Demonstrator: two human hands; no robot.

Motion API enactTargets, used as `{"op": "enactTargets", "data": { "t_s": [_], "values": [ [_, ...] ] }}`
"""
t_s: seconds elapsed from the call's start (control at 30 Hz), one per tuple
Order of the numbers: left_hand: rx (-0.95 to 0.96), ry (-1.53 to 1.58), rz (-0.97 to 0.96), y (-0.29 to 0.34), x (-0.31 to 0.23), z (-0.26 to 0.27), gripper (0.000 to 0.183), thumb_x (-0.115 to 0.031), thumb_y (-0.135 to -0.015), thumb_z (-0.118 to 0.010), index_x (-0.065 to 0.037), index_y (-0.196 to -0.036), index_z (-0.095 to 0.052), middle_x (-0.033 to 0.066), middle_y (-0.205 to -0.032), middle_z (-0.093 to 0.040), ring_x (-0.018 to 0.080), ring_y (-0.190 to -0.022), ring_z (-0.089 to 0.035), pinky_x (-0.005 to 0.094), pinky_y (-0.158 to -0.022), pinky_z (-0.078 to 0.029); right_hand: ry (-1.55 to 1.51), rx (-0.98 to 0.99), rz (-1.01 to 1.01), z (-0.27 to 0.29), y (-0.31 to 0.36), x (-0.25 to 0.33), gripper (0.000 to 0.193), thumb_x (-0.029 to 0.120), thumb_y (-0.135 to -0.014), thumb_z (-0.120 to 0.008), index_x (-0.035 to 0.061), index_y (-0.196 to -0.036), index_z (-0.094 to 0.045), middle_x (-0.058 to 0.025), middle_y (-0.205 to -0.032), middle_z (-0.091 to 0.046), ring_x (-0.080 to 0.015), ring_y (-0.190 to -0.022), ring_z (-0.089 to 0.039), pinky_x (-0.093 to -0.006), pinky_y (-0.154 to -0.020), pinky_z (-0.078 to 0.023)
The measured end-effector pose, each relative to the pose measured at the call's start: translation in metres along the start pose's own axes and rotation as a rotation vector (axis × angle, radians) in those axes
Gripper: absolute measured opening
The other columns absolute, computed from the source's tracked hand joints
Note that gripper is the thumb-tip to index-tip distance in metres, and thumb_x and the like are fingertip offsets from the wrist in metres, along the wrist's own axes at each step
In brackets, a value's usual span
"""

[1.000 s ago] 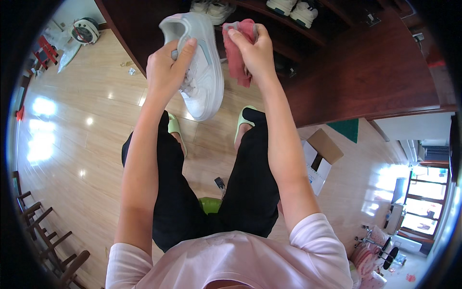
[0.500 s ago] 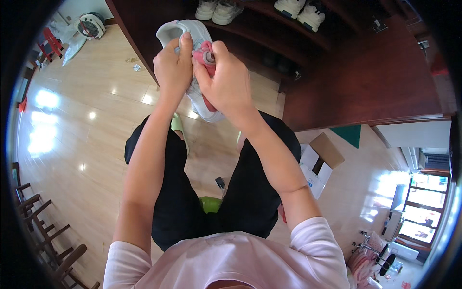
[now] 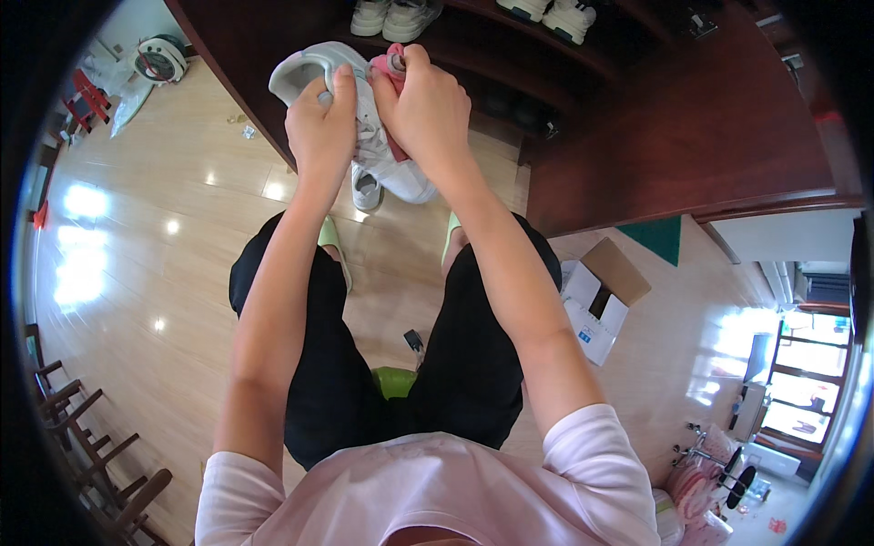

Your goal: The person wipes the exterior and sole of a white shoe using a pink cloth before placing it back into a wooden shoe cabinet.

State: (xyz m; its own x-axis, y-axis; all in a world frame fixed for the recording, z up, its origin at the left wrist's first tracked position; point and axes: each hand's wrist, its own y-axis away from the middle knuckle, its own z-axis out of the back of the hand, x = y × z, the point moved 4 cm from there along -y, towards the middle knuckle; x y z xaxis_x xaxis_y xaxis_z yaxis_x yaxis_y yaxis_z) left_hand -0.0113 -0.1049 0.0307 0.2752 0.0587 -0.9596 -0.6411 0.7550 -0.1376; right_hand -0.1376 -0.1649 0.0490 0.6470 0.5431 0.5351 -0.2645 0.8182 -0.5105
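Observation:
A white sneaker (image 3: pixel 371 136) is held up in front of my knees, its opening toward the upper left and its toe toward the lower right. My left hand (image 3: pixel 320 132) grips it near the opening, thumb on top. In my closed right hand (image 3: pixel 428 114) is a pink cloth (image 3: pixel 386 64), bunched and pressed against the shoe's upper; part of the cloth is hidden under the fingers. Below the held sneaker, another white-and-grey shoe (image 3: pixel 366 194) rests on the floor, partly covered from view.
Ahead stands a dark wooden shoe cabinet (image 3: pixel 674 136) with its door swung open and pale shoes (image 3: pixel 407 20) on its shelves. A cardboard box (image 3: pixel 596 338) sits open on the floor to the right. Wooden furniture legs (image 3: pixel 118 487) line the left; a white fan-like appliance (image 3: pixel 162 60) is at the far left.
The sneaker and both hands have shifted slightly left. The cloth has moved up along the shoe with my right hand. The shoe on the floor has come into sight.

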Motion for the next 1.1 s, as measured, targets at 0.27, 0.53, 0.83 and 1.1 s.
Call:
{"op": "enactTargets", "data": {
  "t_s": [0.27,0.53,0.83,1.1],
  "values": [
    [0.457,0.373,0.301,-0.001,0.035,-0.014,0.021,-0.011,-0.092,-0.075,0.002,-0.106,-0.066,0.0039,-0.086,-0.069,0.0102,-0.071,-0.063,0.0266,-0.063,-0.049,0.043,-0.078,-0.069,0.011,-0.007,-0.029,0.033,0.035,-0.089,-0.073,0.009,-0.106,-0.063,-0.0138,-0.093,-0.074,-0.039,-0.086,-0.071,-0.0479,-0.073,-0.055],
    [0.171,0.71,0.274,0.004,0.018,-0.007,0.018,-0.002,-0.094,-0.069,0.003,-0.111,-0.064,0.0068,-0.096,-0.07,0.0126,-0.079,-0.065,0.0275,-0.067,-0.052,0.024,-0.096,0.113,0.005,0.025,0.013,0.027,0.029,-0.09,-0.074,0.0081,-0.103,-0.062,-0.0118,-0.086,-0.068,-0.0342,-0.075,-0.069,-0.0452,-0.064,-0.054],
    [-0.032,0.842,0.105,0.014,0.01,-0.014,0.023,0.007,-0.093,-0.065,0.001,-0.115,-0.063,0.0077,-0.109,-0.069,0.0131,-0.094,-0.065,0.0278,-0.084,-0.053,-0.339,-0.126,0.235,0.007,0.018,0.02,0.028,0.022,-0.085,-0.076,0.0087,-0.104,-0.061,-0.0116,-0.093,-0.065,-0.0346,-0.085,-0.066,-0.0446,-0.066,-0.053],
    [-0.053,0.752,-0.027,0.01,-0.002,-0.006,0.022,0.005,-0.096,-0.064,0.001,-0.117,-0.062,0.0072,-0.11,-0.068,0.012,-0.096,-0.064,0.0258,-0.084,-0.053,-0.255,-0.271,0.192,0.02,0.002,0.0,0.028,0.015,-0.083,-0.075,0.0073,-0.106,-0.061,-0.0129,-0.093,-0.064,-0.0366,-0.087,-0.065,-0.0451,-0.07,-0.053]
  ]
}}
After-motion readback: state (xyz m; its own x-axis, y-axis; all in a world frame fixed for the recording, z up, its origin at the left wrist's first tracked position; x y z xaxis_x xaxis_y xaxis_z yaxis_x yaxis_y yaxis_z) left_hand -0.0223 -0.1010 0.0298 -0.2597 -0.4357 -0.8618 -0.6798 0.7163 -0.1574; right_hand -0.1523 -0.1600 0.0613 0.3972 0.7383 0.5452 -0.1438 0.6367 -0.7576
